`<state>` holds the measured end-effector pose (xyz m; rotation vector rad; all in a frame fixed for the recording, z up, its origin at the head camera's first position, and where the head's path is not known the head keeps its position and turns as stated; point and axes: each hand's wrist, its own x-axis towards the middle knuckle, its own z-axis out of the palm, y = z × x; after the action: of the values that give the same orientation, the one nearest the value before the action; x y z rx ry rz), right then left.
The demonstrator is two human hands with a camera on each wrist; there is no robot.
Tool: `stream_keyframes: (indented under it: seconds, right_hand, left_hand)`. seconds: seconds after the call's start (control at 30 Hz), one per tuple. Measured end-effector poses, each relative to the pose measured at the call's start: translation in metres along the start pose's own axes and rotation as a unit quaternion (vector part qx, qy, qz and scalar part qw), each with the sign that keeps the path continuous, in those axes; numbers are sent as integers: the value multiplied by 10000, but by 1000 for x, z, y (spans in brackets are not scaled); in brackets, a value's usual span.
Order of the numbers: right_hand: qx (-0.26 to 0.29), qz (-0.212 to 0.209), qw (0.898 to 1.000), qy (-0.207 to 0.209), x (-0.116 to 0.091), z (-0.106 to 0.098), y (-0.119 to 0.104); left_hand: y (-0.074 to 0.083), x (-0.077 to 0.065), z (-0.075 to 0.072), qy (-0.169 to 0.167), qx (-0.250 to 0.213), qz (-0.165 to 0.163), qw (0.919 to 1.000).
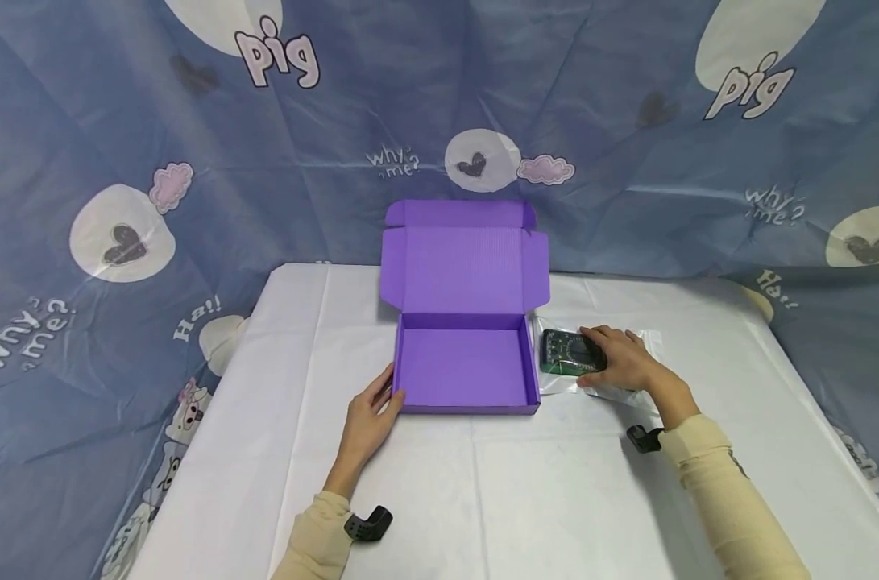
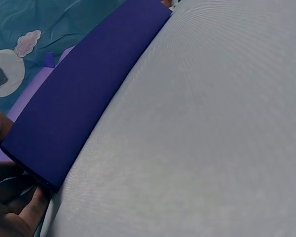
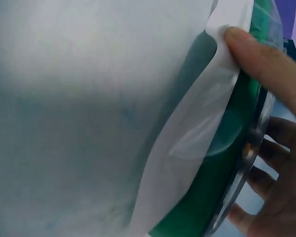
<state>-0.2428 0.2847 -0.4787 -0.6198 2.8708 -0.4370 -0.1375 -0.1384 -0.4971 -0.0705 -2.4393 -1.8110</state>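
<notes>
A purple cardboard box (image 1: pixel 462 366) stands on the table with its lid (image 1: pixel 464 270) raised at the back and its inside bare. My left hand (image 1: pixel 367 423) grips its front left corner, thumb near the rim and fingers along the outer side; the left wrist view shows that hand (image 2: pixel 15 207) at the end of the front wall (image 2: pixel 84 94). To the right of the box lies a black and green multimeter (image 1: pixel 565 352) in a clear plastic bag (image 1: pixel 551 387). My right hand (image 1: pixel 624 360) holds it from above, with thumb (image 3: pixel 266 61) and fingers on opposite long sides.
A white cloth (image 1: pixel 424 499) covers the table. Behind and beside it hangs a blue printed curtain (image 1: pixel 337 105). Black wrist cameras sit by both sleeves, the left camera (image 1: pixel 369 524) and the right camera (image 1: pixel 644 439) close over the cloth.
</notes>
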Motion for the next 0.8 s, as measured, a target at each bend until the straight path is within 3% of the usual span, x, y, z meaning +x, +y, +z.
stream_keyframes:
  seconds: [0.23,0.43,0.8]
  right_hand:
    - [-18,225,9994,-265,3,-2,-4]
    - [-376,100,9992,-1,4,-1,-4]
    - [-488,-78,9976,486,5,9,2]
  left_hand:
    - [1,-1,-1,10,129,35,9999]
    - [-2,-4,1,45,87,161,9998]
    - [-4,-5,2,69,-24,134,9999]
